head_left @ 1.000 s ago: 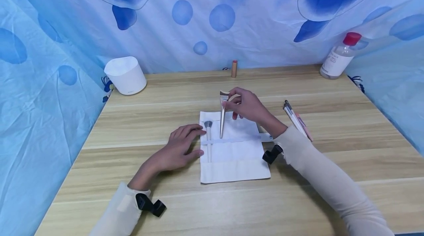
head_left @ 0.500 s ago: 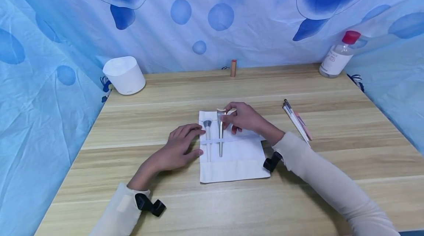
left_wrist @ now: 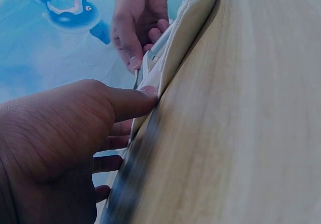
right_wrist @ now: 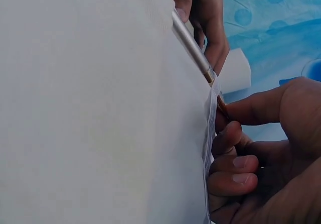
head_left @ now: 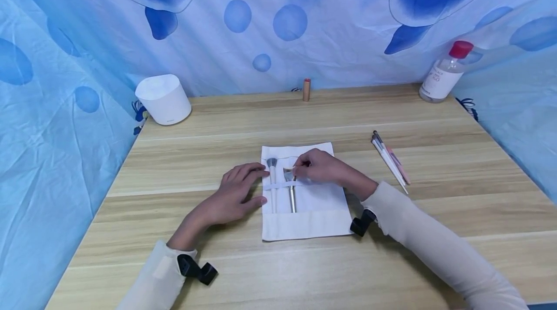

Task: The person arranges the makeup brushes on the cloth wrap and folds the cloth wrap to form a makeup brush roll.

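Silver brush seen on the white pouch, right of the white brush, the two handles well apart and roughly parallel. Its handle is slim, smooth and metallic, with a dull shine; a gold-toned ring is shown on it in the right wrist view. The head is broader than the handle and flared, partly covered by fingertips, so bristle detail cannot be told. It is crossed by the pale elastic band; the handle's lower end is seen at the upper edge of the pouch's bottom strip, whether tucked in or not cannot be told. The brush is pinched near its head by the right hand, thumb and forefinger, other fingers curled. The pouch's left edge is touched by the left hand, fingers loosely extended, nothing gripped. The white brush is tipped with grey bristles and also crossed by the band. To the right, on the wood-grained desk, slender brushes are laid slantwise beside a pink stick.
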Motion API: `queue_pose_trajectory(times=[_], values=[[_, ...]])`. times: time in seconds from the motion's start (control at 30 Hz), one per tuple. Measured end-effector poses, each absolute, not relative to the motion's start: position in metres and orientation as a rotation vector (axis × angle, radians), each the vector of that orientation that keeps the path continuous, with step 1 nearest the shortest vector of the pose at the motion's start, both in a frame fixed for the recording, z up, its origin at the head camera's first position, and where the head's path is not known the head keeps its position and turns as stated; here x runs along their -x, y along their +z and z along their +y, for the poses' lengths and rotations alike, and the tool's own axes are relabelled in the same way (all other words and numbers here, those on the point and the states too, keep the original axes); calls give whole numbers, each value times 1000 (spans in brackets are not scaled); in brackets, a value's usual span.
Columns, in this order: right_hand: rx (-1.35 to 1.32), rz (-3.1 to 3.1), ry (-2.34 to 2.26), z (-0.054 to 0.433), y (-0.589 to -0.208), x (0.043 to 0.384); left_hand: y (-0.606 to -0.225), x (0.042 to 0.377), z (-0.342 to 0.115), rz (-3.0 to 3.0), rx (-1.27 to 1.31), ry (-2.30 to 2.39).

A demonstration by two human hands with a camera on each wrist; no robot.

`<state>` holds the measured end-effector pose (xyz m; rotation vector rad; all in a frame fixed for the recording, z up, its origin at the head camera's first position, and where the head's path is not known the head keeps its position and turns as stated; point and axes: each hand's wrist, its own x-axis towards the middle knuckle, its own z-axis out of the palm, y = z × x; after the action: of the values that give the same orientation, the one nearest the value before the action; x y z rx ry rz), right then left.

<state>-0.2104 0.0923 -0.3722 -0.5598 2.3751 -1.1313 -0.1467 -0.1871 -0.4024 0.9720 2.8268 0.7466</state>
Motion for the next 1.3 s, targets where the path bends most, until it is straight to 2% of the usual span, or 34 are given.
queue_pose_trajectory(times=[0.43,0.57,0.93,1.3], values=[[729,2685,-940,107,-366,205,-403,147,-187,2830,-983,744],[627,2852,-799,130,-353,208,-403,146,-187,2829,-989,744],[242,3012,-431,230,-334,229,-401,144,-186,2818,-980,777],[134,2923,-348,249,-350,227,-402,146,-186,2812,-983,790]])
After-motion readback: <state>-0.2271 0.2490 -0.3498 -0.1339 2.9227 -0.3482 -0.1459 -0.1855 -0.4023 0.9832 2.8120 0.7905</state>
